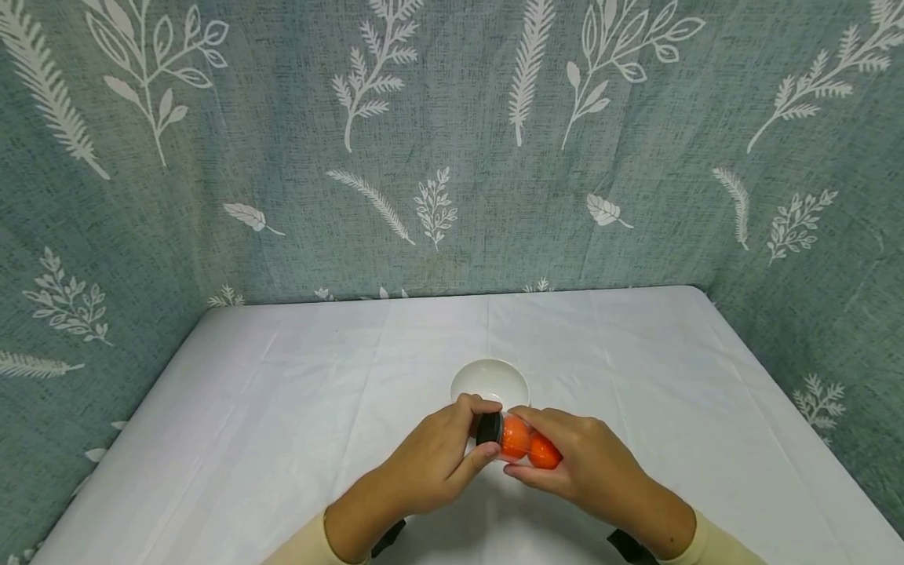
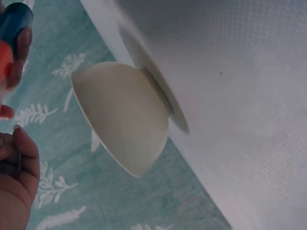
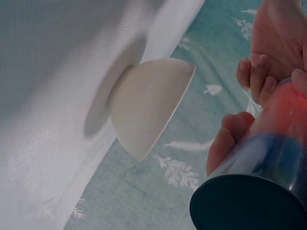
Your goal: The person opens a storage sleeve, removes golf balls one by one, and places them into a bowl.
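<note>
In the head view, a clear cylindrical jar (image 1: pixel 521 453) with orange balls (image 1: pixel 544 451) inside lies sideways between both hands above the table. My left hand (image 1: pixel 434 459) grips its black lid (image 1: pixel 489 428) between thumb and fingers. The right hand (image 1: pixel 600 467) holds the clear body, thumb on the near side. In the right wrist view, the jar's other end (image 3: pixel 247 206) looks dark, and something blue (image 3: pixel 268 151) shows within. A white bowl (image 1: pixel 489 378) stands on the table just beyond the hands, its front edge partly hidden by them.
White cloth covers the table (image 1: pixel 282 408). A green fabric with white leaf prints (image 1: pixel 480 157) hangs behind it and along both sides. Dark straps (image 1: pixel 632 547) show under the wrists, below pale sleeves (image 1: pixel 713 541).
</note>
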Available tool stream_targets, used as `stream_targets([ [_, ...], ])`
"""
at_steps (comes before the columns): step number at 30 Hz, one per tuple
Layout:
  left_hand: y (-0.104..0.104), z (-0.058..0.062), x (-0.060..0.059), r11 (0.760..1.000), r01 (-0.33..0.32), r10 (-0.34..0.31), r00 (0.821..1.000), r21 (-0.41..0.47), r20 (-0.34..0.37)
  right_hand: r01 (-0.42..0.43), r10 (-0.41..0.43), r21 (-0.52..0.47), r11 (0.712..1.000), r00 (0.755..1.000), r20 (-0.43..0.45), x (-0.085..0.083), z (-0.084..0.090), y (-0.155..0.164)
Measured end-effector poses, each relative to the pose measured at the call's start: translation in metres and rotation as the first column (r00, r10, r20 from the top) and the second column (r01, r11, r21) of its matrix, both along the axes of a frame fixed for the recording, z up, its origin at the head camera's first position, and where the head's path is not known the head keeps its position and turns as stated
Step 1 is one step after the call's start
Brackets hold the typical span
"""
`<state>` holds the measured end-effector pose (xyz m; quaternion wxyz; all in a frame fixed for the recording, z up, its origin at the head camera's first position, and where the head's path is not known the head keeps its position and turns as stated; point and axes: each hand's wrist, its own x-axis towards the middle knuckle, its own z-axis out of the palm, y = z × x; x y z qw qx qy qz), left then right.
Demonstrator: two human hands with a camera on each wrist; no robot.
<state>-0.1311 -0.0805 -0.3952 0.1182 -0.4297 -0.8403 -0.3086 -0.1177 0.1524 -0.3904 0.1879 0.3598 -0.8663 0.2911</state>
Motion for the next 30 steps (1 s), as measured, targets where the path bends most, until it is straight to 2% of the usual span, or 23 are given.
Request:
stream_targets([
  [5, 0.002, 0.001, 0.003, 0.999, -0.039, 0.039, 0.996, 0.01, 0.075, 0.017, -0.017, 0.004, 1.0, 0.999, -0.05, -0.001, -0.002, -0.001],
  [9, 0.005, 0.004, 0.007, 0.995, -0.101, 0.1, 0.982, -0.001, 0.16, 0.028, -0.027, 0.01, 1.0, 0.994, -0.108, -0.001, -0.004, -0.001],
  [13, 0.008, 0.006, 0.01, 0.99, -0.142, 0.138, 0.971, 0.004, 0.196, 0.041, -0.037, 0.019, 0.999, 0.988, -0.15, -0.003, -0.006, -0.001],
  [21, 0.009, 0.005, 0.01, 0.99, -0.136, 0.119, 0.961, 0.049, 0.251, 0.042, -0.039, 0.012, 0.999, 0.981, -0.191, -0.004, -0.006, 0.0],
  [24, 0.006, 0.005, 0.007, 0.993, -0.116, 0.111, 0.976, 0.018, 0.19, 0.041, -0.039, 0.009, 0.999, 0.983, -0.182, -0.004, -0.004, 0.001],
  [27, 0.002, 0.005, 0.003, 0.996, -0.088, 0.089, 0.994, -0.025, 0.057, 0.031, -0.03, 0.005, 1.0, 0.988, -0.149, -0.003, -0.003, 0.001],
  [30, -0.002, 0.005, -0.002, 0.997, -0.051, 0.046, 0.995, -0.059, -0.087, 0.019, -0.019, 0.001, 1.0, 0.993, -0.116, -0.002, -0.001, 0.002],
])
